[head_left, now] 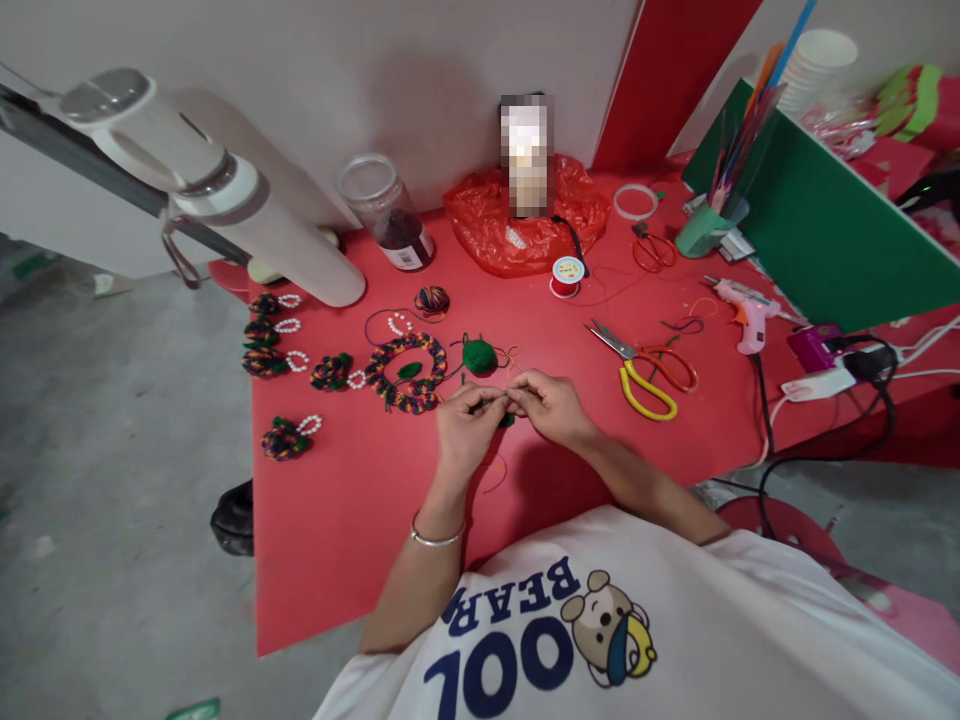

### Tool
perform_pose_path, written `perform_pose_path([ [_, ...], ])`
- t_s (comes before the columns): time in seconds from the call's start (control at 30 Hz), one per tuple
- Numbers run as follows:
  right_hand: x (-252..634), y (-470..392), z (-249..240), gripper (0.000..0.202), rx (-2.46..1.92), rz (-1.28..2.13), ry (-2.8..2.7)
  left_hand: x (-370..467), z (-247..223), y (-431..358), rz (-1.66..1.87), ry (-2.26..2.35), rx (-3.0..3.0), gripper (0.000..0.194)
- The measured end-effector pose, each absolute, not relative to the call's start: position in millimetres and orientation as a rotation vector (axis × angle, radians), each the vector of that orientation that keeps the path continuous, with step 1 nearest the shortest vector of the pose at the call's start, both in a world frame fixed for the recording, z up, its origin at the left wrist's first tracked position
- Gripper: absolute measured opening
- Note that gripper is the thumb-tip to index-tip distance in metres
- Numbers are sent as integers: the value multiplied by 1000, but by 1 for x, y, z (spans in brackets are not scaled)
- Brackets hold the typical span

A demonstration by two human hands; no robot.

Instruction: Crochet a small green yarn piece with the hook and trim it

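Note:
My left hand (471, 422) and my right hand (553, 404) meet over the red table, fingertips pinched together on a small piece of green yarn (508, 420). The fingers hide most of it. A thin orange thread (495, 478) trails on the table below the hands. Just beyond them sits a ball of green yarn (478, 354). To the left lies a braided ring of multicoloured yarn (377, 375) with a green leaf-shaped piece (409, 370) inside. Scissors (637, 370) with yellow and red handles lie to the right, blades open.
Several yarn flowers with beaded loops (285, 438) line the left side. At the back stand a white tumbler (292, 240), a clear jar (394, 225), a red plastic bag (480, 235) and a thread spool (566, 277). A pink glue gun (752, 315) and power strip (817, 382) with cables lie right.

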State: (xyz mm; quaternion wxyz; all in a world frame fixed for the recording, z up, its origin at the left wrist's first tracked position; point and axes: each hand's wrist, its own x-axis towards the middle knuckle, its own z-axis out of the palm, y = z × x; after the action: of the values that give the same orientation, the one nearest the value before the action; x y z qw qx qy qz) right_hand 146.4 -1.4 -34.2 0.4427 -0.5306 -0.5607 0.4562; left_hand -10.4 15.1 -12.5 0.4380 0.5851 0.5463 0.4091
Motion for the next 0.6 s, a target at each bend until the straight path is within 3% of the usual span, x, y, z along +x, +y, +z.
perform_pose_path([
  [0.4, 147, -1, -36, 25, -1345, 1147, -1417, -6, -13, 12, 1111, 1427, 1497, 10],
  [0.53, 148, -2, -37, 25, -1387, 1084, -1447, -5, -16, 12, 1073, 1407, 1487, 22],
  [0.6, 149, -2, -38, 25, -1390, 1077, -1441, -6, -16, 12, 1054, 1374, 1500, 18],
])
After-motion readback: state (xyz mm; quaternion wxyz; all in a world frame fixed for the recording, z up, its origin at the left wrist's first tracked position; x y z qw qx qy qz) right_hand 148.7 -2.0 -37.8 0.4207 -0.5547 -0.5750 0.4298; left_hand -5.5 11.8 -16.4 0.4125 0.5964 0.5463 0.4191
